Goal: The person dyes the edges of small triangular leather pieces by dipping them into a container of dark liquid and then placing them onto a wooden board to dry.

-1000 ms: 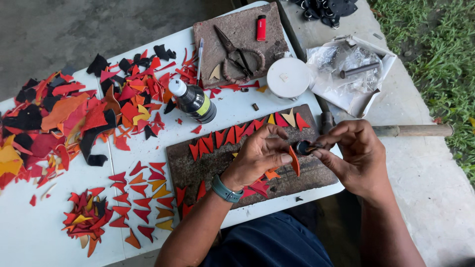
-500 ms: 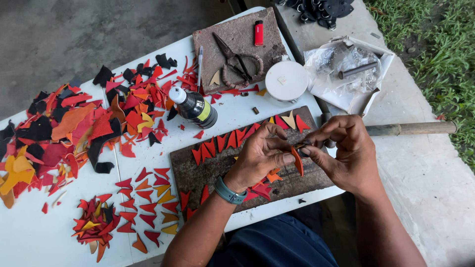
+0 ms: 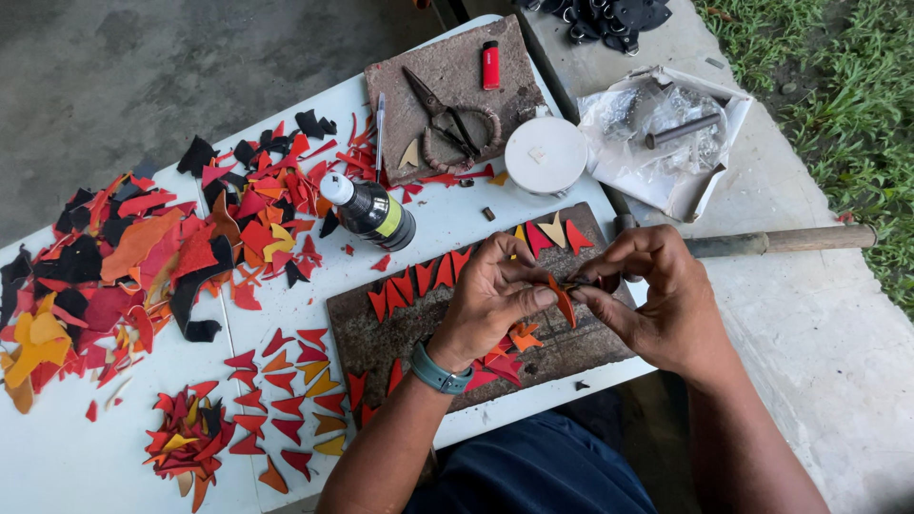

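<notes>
White laminate covers the counter (image 3: pixel 476 224), which stands outdoors on grey concrete, with a strip of grass (image 3: pixel 838 105) along the far right edge. Both hands meet over a dark, worn wooden board (image 3: pixel 381 333) at the counter's near edge. The left hand (image 3: pixel 490 295) and the right hand (image 3: pixel 652 295) are closed together on a small red-orange leather piece (image 3: pixel 564 303) — fingertips pinching it from either side, just above the board; a dark bit sits between the right fingers, too small to make out. A teal wristband (image 3: pixel 438 369) circles the left wrist.

Rows of red and orange pointed cut-outs (image 3: pixel 419 281) lie along the board's far edge, and more lie under the left wrist. Similar cut shapes (image 3: pixel 290 381) are laid out in rows on the counter left of the board, beside a small heap of scraps (image 3: pixel 186 440). A large pile of red, orange, yellow and black offcuts (image 3: pixel 143 257) spreads across the left half.

A dark bottle with a white cap (image 3: pixel 371 211) lies on its side near the board. Farther back, a second rough board (image 3: pixel 457 95) carries scissors (image 3: pixel 443 114) and a red lighter (image 3: pixel 490 65); a white round lid (image 3: pixel 545 154) sits just beside it. On the concrete ledge to the right lie a crumpled plastic bag (image 3: pixel 666 133) and a long wooden handle (image 3: pixel 781 240).
</notes>
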